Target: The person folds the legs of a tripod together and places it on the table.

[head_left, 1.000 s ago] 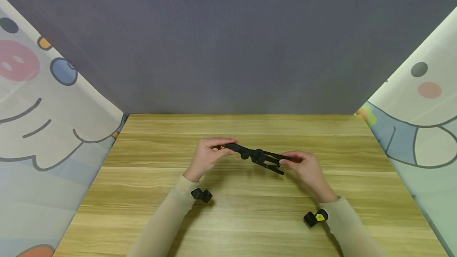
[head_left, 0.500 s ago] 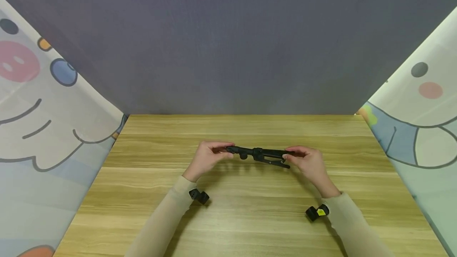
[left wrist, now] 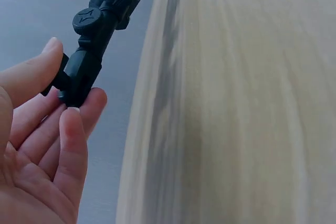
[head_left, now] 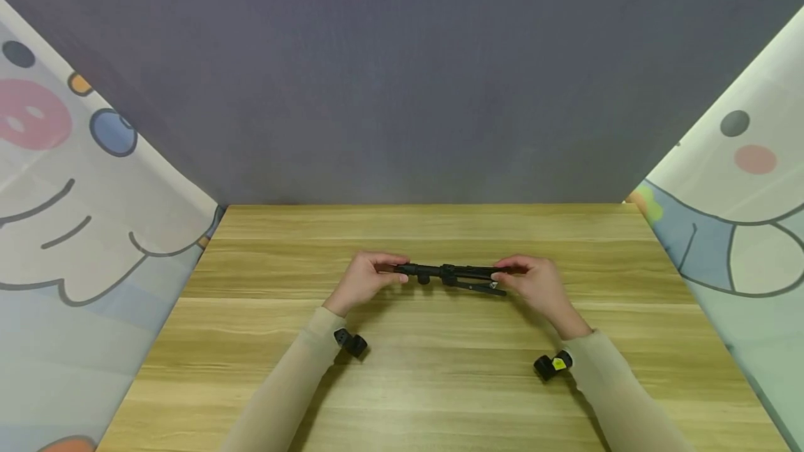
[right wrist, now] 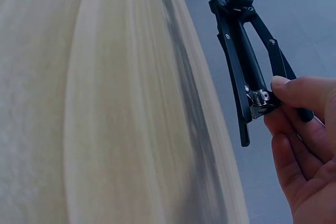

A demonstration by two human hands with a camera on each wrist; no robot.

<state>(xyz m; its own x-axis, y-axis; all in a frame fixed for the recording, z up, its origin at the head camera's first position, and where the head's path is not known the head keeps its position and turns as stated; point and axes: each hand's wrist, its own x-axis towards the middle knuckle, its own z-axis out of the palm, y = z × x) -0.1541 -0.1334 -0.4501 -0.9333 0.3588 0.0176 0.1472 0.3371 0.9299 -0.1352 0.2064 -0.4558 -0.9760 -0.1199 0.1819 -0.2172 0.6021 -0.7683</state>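
Observation:
A small black tripod (head_left: pixel 433 270) is held nearly level between both hands, its legs toward the right. My left hand (head_left: pixel 364 279) pinches the head end between thumb and fingers. Round knobs (left wrist: pixel 87 21) stick out along its body in the left wrist view. At the other end, my right hand (head_left: pixel 537 288) grips the leg end. The right wrist view shows the thumb on one leg (right wrist: pixel 270 43) near a shiny metal joint (right wrist: pixel 261 97) at the foot of the centre column. The legs are slightly spread, and one tip reaches past that joint.
The wooden table (head_left: pixel 414 382) lies beneath both hands, with a grey wall (head_left: pixel 402 75) behind its far edge. Cartoon-printed curtains (head_left: pixel 741 187) stand at both sides. Each wrist carries a small black camera (head_left: pixel 350 342).
The tripod has turned from tilting down at the right to nearly level, and its legs sit closer together. The left hand has lowered slightly toward the person; both hands keep their hold.

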